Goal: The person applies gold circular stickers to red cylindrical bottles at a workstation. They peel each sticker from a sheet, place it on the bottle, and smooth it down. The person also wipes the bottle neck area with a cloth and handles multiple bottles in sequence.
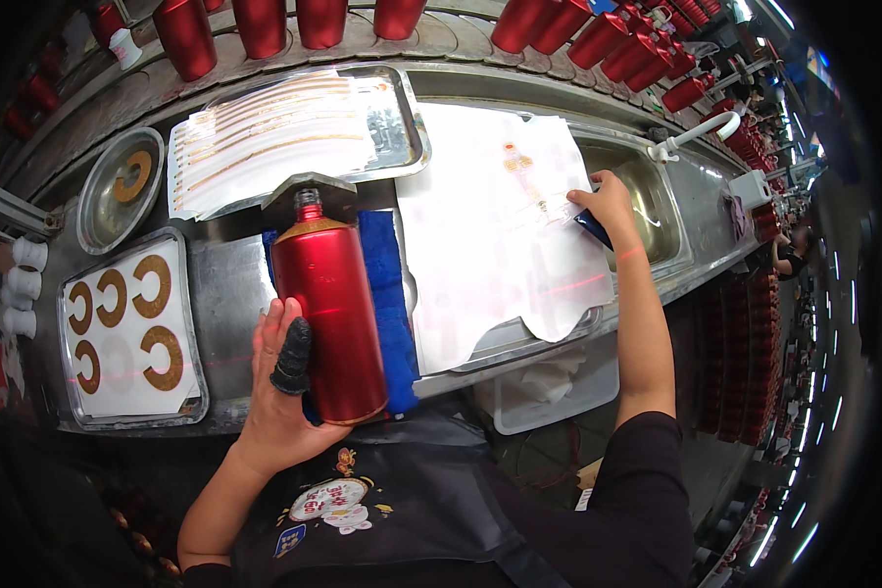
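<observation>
A glossy red metal bottle with a gold shoulder band and a bare threaded neck lies tilted on a blue cloth-covered rest. My left hand cups its lower left side and base, with a black cover on one finger. At the right, my right hand pinches a small dark blue flat tool, partly hidden by the fingers. It hovers at the right edge of white backing sheets, which carry a small orange and pink printed decal.
Gold C-shaped decals lie on a left tray; another sits in a round bowl. Behind, a metal tray holds gold-striped sheets. A sink with a white faucet stands right. Red bottles line a conveyor behind.
</observation>
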`<state>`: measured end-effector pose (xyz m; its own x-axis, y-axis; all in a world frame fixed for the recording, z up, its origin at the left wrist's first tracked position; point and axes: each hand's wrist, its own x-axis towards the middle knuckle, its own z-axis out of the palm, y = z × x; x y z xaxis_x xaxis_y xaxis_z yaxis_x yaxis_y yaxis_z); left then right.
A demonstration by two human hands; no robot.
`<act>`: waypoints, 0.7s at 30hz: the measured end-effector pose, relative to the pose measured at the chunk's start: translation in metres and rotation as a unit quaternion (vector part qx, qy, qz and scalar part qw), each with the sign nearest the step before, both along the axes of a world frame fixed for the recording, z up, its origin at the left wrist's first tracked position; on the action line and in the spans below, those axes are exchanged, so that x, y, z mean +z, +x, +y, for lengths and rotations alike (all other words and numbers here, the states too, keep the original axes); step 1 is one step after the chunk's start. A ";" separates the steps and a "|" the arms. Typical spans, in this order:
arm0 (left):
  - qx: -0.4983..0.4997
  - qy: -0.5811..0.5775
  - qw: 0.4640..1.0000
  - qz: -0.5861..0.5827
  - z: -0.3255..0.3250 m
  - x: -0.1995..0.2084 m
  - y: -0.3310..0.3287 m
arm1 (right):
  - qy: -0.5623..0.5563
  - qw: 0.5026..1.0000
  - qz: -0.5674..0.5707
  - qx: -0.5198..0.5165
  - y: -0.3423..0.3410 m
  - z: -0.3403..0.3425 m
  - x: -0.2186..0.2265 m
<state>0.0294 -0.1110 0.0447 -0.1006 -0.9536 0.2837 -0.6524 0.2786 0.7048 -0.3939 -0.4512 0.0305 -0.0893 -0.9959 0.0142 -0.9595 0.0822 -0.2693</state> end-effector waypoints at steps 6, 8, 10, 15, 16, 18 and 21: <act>-0.008 -0.034 0.999 -0.004 -0.002 -0.004 0.001 | 0.047 0.985 -0.168 0.009 -0.049 -0.026 -0.010; -0.002 -0.026 1.000 -0.014 -0.001 -0.004 0.001 | 0.048 0.965 -0.259 0.006 -0.067 -0.030 -0.010; 0.000 -0.025 1.000 -0.018 0.000 -0.004 0.000 | 0.047 0.941 -0.333 -0.023 -0.088 -0.035 -0.010; 0.008 -0.028 0.999 -0.018 -0.001 -0.002 -0.003 | 0.090 0.928 -0.357 -0.065 -0.165 -0.045 -0.035; 0.008 -0.026 0.999 -0.019 -0.001 -0.002 -0.003 | 0.081 0.937 -0.331 -0.077 -0.183 -0.047 -0.048; 0.008 -0.025 0.999 -0.021 -0.002 0.000 -0.002 | 0.086 0.945 -0.304 -0.082 -0.215 -0.050 -0.079; 0.006 -0.003 1.000 -0.029 -0.001 0.006 -0.001 | 0.104 0.992 -0.063 -0.040 -0.239 -0.052 -0.122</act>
